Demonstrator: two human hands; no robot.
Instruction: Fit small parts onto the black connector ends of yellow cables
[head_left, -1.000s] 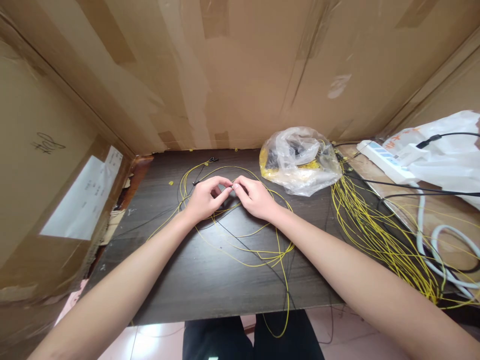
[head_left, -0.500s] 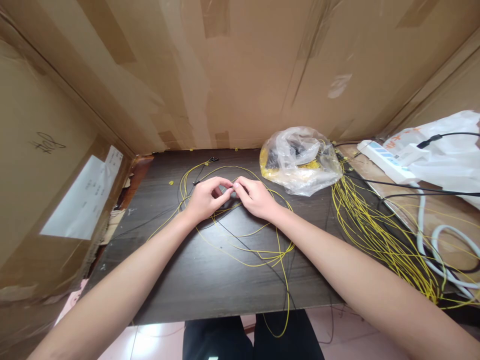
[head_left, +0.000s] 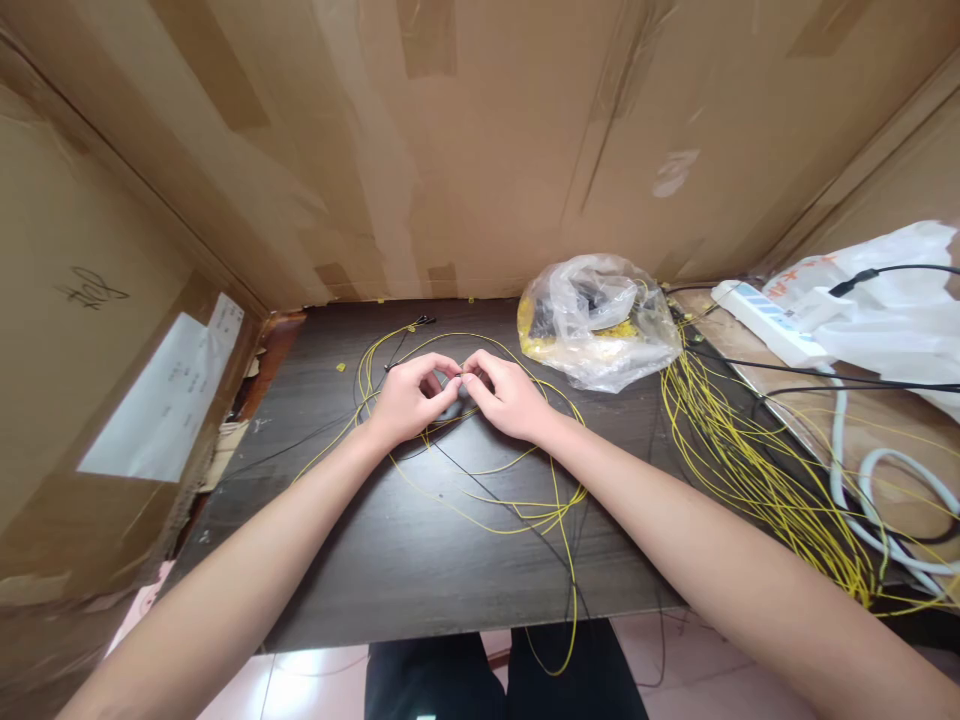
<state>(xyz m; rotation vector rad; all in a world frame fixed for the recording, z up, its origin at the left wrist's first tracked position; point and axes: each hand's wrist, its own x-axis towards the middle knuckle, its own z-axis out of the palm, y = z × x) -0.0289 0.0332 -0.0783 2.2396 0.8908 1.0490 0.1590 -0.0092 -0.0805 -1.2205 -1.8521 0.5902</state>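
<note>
Over the middle of the dark tabletop (head_left: pixel 337 570), my left hand (head_left: pixel 409 400) and my right hand (head_left: pixel 511 400) meet at the fingertips. Thumb and fingers of each are pinched together. What they grip is too small and too covered to make out. Loose loops of thin yellow wire (head_left: pixel 517 531) lie under and around both hands, and one strand hangs over the front edge. A thin black wire (head_left: pixel 491 493) runs from below the hands toward the lower right. A small dark item (head_left: pixel 424 320) lies beyond my left hand, at the end of the yellow loops.
A clear plastic bag (head_left: pixel 600 365) with yellow and black contents sits at the back right. Beside it, a thick bundle of yellow wires (head_left: pixel 750 490) trails rightward. Farther right are a white power strip (head_left: pixel 765 325) and a white bag (head_left: pixel 892 275). Cardboard walls (head_left: pixel 487 200) enclose the table.
The fingertips have shifted very slightly, and my right fingers look a little more raised and curled. The whole view has moved a touch. Wires and bags lie as before.
</note>
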